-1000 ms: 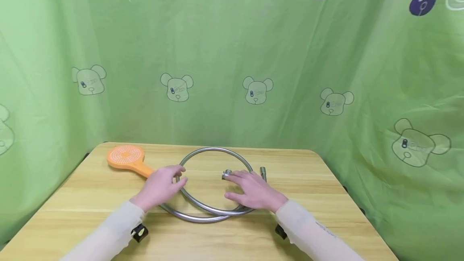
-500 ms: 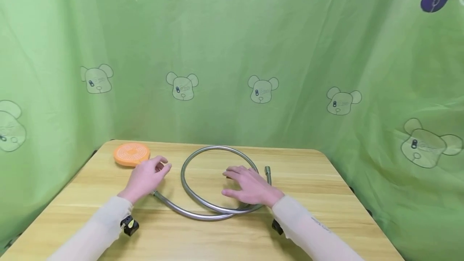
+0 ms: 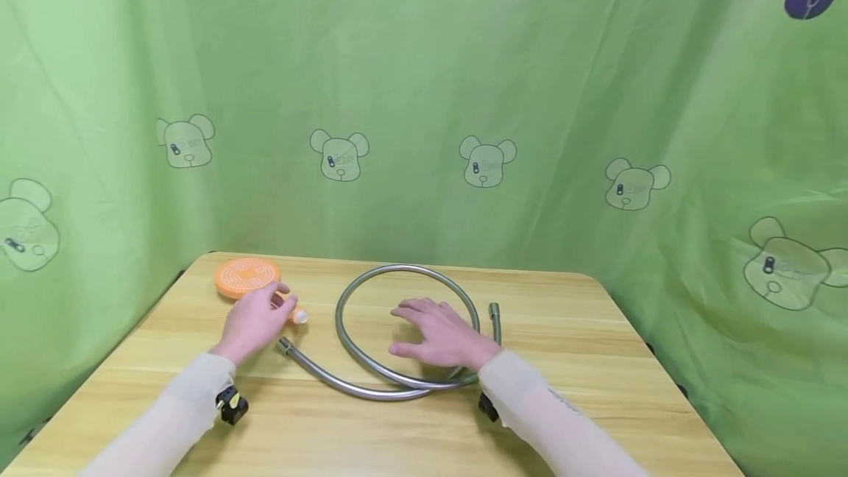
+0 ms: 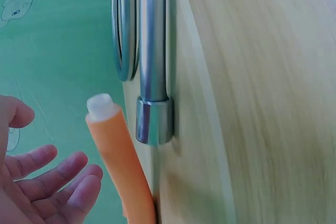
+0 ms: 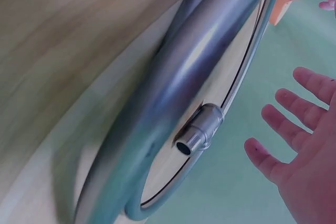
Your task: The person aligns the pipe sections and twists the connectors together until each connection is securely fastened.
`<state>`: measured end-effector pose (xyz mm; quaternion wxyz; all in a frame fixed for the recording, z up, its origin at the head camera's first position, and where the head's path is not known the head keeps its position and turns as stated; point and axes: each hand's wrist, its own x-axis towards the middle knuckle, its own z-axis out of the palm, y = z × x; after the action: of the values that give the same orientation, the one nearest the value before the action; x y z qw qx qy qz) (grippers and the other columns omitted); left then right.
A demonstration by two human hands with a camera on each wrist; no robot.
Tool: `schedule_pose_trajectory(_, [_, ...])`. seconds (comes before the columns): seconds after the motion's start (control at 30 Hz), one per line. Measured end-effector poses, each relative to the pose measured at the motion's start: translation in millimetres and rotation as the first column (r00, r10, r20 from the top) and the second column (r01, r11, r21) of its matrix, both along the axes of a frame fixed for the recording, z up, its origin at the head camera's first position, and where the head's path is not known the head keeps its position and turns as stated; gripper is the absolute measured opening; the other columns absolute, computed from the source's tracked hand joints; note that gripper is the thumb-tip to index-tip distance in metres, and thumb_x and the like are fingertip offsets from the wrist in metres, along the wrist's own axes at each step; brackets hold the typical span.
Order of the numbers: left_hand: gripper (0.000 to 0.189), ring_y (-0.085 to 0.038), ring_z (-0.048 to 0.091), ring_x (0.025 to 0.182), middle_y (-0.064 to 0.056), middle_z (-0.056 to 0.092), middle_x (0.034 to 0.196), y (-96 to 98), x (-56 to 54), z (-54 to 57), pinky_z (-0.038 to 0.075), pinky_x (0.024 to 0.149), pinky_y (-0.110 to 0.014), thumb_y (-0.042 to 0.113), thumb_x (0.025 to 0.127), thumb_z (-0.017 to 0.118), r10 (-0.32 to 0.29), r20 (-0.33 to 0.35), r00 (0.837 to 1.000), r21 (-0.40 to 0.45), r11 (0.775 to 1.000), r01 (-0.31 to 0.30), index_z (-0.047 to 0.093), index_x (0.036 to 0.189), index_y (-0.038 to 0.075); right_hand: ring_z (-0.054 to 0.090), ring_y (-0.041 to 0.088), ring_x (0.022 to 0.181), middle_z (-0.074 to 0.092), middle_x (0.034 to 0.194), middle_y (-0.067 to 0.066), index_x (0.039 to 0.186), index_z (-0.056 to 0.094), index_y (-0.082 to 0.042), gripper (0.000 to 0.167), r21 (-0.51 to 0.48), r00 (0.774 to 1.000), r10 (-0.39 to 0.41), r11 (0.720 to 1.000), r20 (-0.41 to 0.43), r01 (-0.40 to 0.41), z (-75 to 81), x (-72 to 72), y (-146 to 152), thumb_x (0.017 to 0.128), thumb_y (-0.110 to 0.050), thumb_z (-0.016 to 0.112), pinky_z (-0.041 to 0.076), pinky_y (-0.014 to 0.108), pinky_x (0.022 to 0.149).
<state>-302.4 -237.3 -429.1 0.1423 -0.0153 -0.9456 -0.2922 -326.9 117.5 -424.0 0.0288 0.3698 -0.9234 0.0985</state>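
Observation:
An orange shower head [image 3: 247, 277] lies at the table's back left. My left hand [image 3: 255, 321] is over its handle, fingers loosely bent and holding nothing. In the left wrist view those fingers [image 4: 76, 179] are beside the orange handle [image 4: 123, 166] with its white threaded end, a gap between them. Near it lies the metal end fitting [image 4: 155, 121] of a shower hose [image 3: 347, 387]. My right hand [image 3: 440, 333] hovers over the coiled hose, fingers spread. The right wrist view shows a small metal connector [image 5: 199, 129] inside the coil, hidden by this hand in the head view.
The hose's other end [image 3: 494, 311] points toward the back, right of the coil. Everything lies on a wooden table [image 3: 563, 403]. A green printed curtain [image 3: 411, 219] surrounds its back and sides.
My left hand has drawn left, away from the hose coil, uncovering the hose end and the handle's white tip. My right hand has shifted slightly left and now covers the small connector.

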Motion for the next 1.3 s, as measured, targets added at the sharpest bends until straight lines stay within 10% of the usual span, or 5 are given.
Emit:
schedule_pose_trajectory(1.07, [0.064, -0.039, 0.061, 0.106, -0.028, 0.058, 0.131, -30.1, -11.4, -6.3, 0.05, 0.086, -0.05, 0.043, 0.1, 0.051, 0.141, 0.244, 0.96, 0.108, 0.979, -0.171, 0.038, 0.148, 0.002, 0.039, 0.025, 0.145, 0.042, 0.158, 0.005, 0.153, 0.043, -0.027, 0.083, 0.09, 0.994, 0.107, 0.99, 0.008, -0.108, -5.1, -8.5, -73, 0.087, -0.077, 0.051, 0.034, 0.055, 0.117])
schedule_pose_trajectory(1.3, [0.069, -0.025, 0.064, 0.07, -0.015, 0.068, 0.088, -26.0, -13.7, -5.5, 0.047, 0.065, -0.037, 0.041, 0.1, 0.052, 0.119, 0.296, 0.948, 0.157, 0.973, -0.171, 0.03, 0.152, 0.002, 0.039, 0.025, 0.145, 0.041, 0.159, 0.006, 0.153, 0.043, -0.024, 0.092, 0.108, 0.991, 0.133, 0.985, 0.015, -0.133, -9.8, -9.3, -87, 0.084, -0.085, 0.043, 0.035, 0.056, 0.116])
